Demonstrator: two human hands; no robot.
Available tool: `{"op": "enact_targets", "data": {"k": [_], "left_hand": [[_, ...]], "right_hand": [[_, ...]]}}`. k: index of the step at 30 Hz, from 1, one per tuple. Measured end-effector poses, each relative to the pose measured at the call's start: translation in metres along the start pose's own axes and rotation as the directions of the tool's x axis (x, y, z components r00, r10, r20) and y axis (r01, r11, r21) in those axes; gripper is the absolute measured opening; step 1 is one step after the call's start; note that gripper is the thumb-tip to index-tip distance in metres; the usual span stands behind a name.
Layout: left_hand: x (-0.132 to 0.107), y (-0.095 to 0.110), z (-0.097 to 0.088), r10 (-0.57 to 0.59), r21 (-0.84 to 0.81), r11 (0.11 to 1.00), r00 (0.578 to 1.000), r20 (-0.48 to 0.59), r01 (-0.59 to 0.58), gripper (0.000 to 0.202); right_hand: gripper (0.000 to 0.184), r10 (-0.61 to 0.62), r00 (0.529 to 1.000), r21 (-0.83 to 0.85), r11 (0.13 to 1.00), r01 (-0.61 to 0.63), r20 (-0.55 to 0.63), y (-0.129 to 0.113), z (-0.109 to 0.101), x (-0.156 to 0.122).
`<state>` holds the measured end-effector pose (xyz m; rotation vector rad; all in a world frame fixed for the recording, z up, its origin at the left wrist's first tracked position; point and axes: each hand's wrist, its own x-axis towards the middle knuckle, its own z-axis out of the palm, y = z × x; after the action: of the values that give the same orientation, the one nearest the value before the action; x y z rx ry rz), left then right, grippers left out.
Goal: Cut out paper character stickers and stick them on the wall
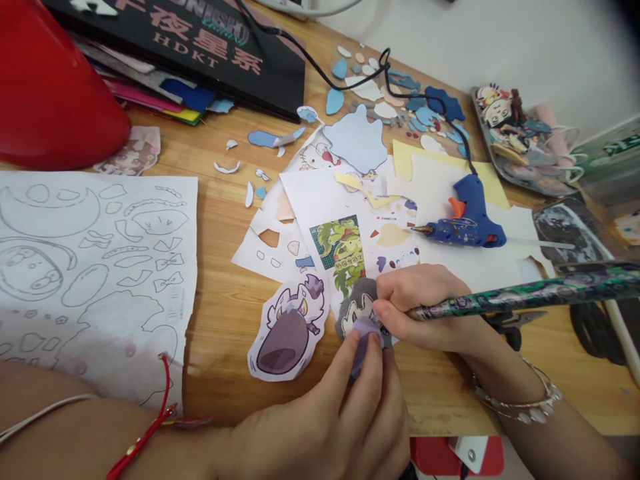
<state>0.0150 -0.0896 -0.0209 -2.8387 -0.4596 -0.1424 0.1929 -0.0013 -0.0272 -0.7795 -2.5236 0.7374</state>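
My left hand (pixel 345 413) presses its fingertips onto a small light-purple piece (pixel 367 327), held against a grey cutout (pixel 367 288) with a pale drawn shape on it. My right hand (pixel 425 307) is closed in a writing grip around a long pen-like tool (pixel 525 291) patterned in green and purple. Its tip is hidden by the fingers, close to the grey cutout. Left of both hands lies a printed purple-and-white cartoon cutout (pixel 290 327). A green cartoon picture (pixel 340 250) sits just beyond the grey piece.
A blue glue gun (pixel 463 223) with a black cord rests on paper sheets at the right. Black scissors (pixel 515 327) lie behind my right wrist. Blue and white scraps (pixel 425 117) spread at the back. A line-drawing sheet (pixel 90 260) and a red object (pixel 55 93) occupy the left.
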Motion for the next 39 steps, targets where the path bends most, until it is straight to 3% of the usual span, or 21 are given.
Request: {"op": "enact_targets", "data": {"k": [20,27,34,39], "left_hand": [[0.0038,0.0029,0.0023,-0.039,-0.007,0.999,0.999,-0.016,0.039,0.041],[0.0039,0.0049,0.0034,-0.052,-0.017,0.999,0.998,-0.041,0.052,0.041],[0.0007,0.0001,0.0004,0.005,0.002,1.000,1.000,-0.010,-0.005,0.042],[0.0031,0.0012,0.0030,-0.029,-0.013,0.999,0.999,-0.017,0.029,0.041]], "right_hand": [[0.035,0.007,1.000,-0.030,1.000,-0.007,-0.017,0.0006,0.0011,0.0005],[0.034,0.031,0.998,0.158,0.987,-0.022,-0.054,0.0036,0.0012,-0.0017],[0.033,-0.020,1.000,0.034,0.999,0.020,-0.006,0.0048,0.0015,-0.0032],[0.034,-0.006,1.000,0.016,1.000,0.007,-0.021,0.0036,0.0016,-0.0022]]}}
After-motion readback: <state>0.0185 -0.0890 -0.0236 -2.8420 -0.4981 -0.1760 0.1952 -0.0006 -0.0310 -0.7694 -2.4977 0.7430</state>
